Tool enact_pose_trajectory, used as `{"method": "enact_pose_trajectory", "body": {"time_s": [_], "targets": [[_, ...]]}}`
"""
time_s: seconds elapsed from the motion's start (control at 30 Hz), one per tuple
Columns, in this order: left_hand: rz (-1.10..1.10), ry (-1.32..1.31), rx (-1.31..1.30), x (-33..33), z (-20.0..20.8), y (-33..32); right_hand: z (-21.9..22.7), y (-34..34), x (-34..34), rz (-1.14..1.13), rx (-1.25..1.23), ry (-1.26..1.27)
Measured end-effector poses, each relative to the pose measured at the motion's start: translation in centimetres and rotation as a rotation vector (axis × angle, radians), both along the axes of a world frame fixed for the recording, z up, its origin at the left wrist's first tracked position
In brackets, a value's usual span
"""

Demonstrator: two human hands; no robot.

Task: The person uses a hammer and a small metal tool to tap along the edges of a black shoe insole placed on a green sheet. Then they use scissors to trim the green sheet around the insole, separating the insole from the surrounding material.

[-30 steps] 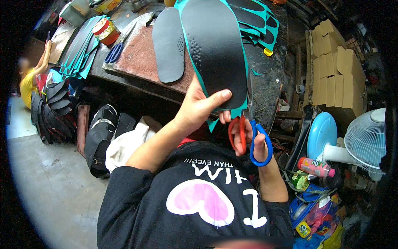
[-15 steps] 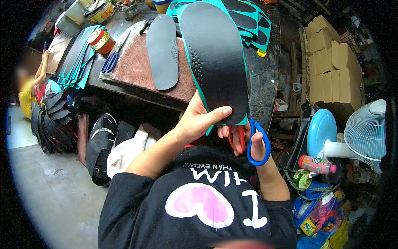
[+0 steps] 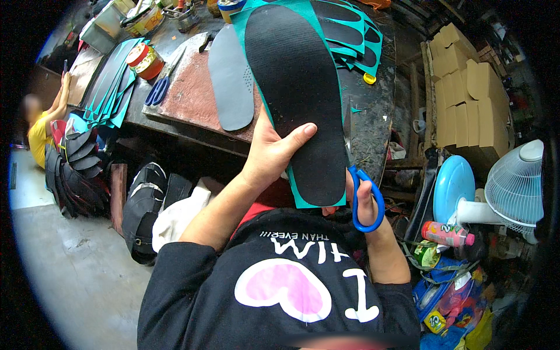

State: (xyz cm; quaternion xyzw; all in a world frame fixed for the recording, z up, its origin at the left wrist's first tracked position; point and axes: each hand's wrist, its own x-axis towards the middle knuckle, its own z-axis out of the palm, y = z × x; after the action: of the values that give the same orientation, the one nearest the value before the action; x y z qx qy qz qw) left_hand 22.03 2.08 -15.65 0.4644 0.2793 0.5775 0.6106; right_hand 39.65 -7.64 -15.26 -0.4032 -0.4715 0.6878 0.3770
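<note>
Lower than before, the teal-edged black insole (image 3: 303,111) is jutting past the near edge of the worktop (image 3: 373,119); the right hand (image 3: 366,204) is gripping blue-handled scissors (image 3: 381,205), the left hand (image 3: 269,150) is clasping the insole; a grey insole (image 3: 226,81) is lying beyond.

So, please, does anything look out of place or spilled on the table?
I see no spill. A small teal scrap lies loose on the dark tabletop, apart from the stacked teal sheets, so it looks stray.
</note>
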Motion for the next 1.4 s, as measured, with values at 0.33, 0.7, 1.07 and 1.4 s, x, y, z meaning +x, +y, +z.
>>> {"method": "enact_pose_trajectory", "body": {"time_s": [0.33, 0.7, 1.07, 1.4], "targets": [[-0.088, -0.162, -0.168, 0.3, 0.0, -1.3, 0.6, 0.1, -1.8, -0.217, 0.011, 0.070], [-0.182, -0.105, -0.192, -0.2, -0.1, -1.9, -1.1, 0.4, -0.5, -0.205, 0.040, -0.004], [-0.240, 0.002, -0.244, -2.5, 0.6, 0.7, 0.3, 0.8, 1.3, -0.171, -0.054, -0.062], [-0.032, -0.063, -0.036, -0.5, 1.1, 1.4, 0.3, 2.5, -0.5, -0.171, 0.140, 0.008]]}}
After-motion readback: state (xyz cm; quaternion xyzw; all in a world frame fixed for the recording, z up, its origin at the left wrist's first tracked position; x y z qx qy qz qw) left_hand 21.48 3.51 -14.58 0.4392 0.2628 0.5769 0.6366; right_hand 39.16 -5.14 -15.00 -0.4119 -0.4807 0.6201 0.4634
